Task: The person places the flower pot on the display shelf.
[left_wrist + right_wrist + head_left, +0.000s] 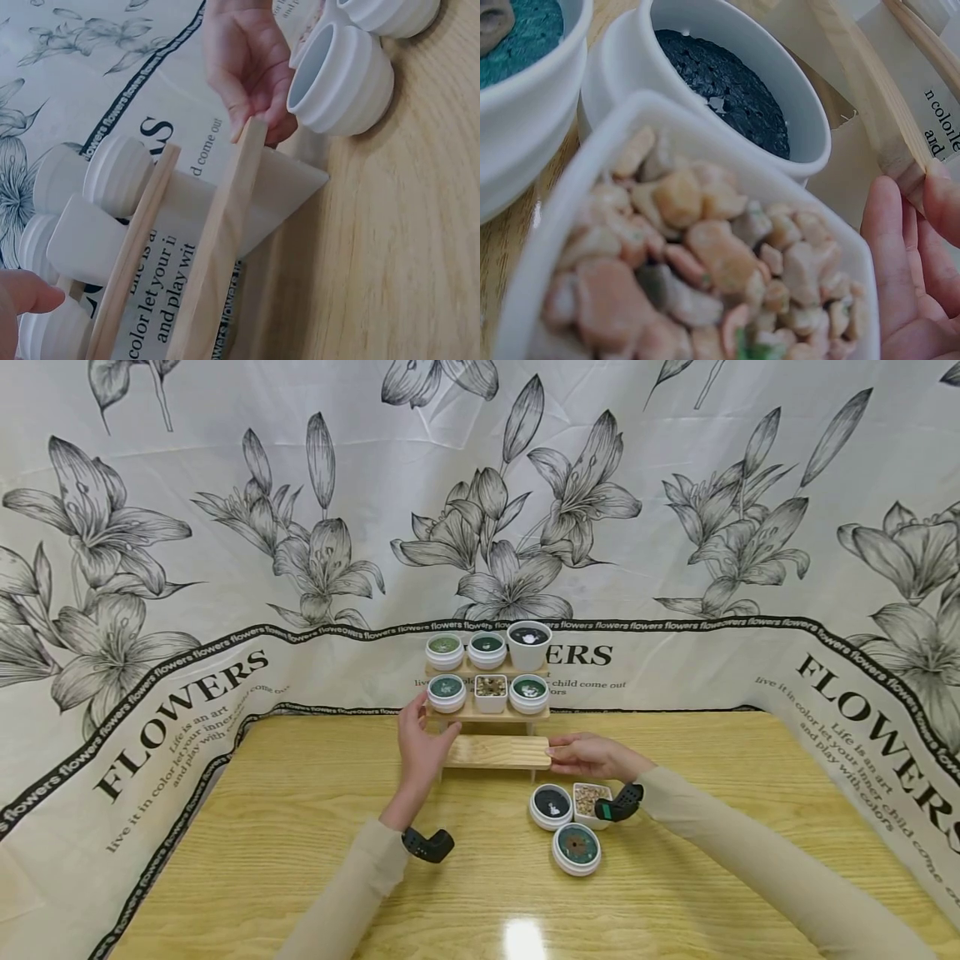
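Observation:
A tiered wooden stand (498, 750) with white side supports stands against the curtain. Its lowest board is bare, while the two upper boards carry white pots. My left hand (426, 745) grips the stand's left side, thumb in front and fingers beside a round pot (447, 693) with green filling. At the opposite end, my right hand (592, 755) pinches the lowest board's corner between thumb and fingers; the right wrist view shows this pinch on the board (900, 161) closely. Below it on the table are a dark-filled pot (551, 807), a square pebble pot (588, 797) and a green-filled pot (577, 850).
The wood-grain table (300, 827) spans the front. A flower-printed curtain (330, 677) rises along the back and sides. On the upper tiers stand several more pots, among them a taller one (529, 652) at the back right and a square one (491, 697).

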Available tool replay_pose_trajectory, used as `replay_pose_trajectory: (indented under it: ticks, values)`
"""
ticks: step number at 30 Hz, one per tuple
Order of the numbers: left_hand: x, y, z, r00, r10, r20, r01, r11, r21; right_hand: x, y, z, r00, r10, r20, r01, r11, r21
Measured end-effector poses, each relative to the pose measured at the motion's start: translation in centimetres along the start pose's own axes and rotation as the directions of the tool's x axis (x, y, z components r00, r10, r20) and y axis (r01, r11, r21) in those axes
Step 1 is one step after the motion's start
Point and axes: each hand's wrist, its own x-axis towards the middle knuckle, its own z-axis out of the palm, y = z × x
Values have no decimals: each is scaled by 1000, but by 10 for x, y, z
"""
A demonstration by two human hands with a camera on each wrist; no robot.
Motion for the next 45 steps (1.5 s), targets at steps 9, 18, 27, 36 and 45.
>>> replay_pose_trajectory:
  ticks: [9,18,27,36,45]
  values:
    - [-15,0,2,1000,-9,-11,9,999,-40,-2,0,1,1000,-12,8,12,1000,4]
    - [-33,3,7,1000,-18,4,18,996,-82,-2,-1,1,1000,-5,15,5,1000,3]
    - [-52,2,14,999,11,54,-5,994,-109,-5,-1,0,1000,-1,22,1,1000,-1]
    - [-69,0,22,989,31,147,-13,992,-122,-3,-1,0,999,-11,34,11,1000,-1]
    - [-83,-2,29,948,41,315,7,989,-149,-5,-3,1,1000,-5,25,5,1000,-29]
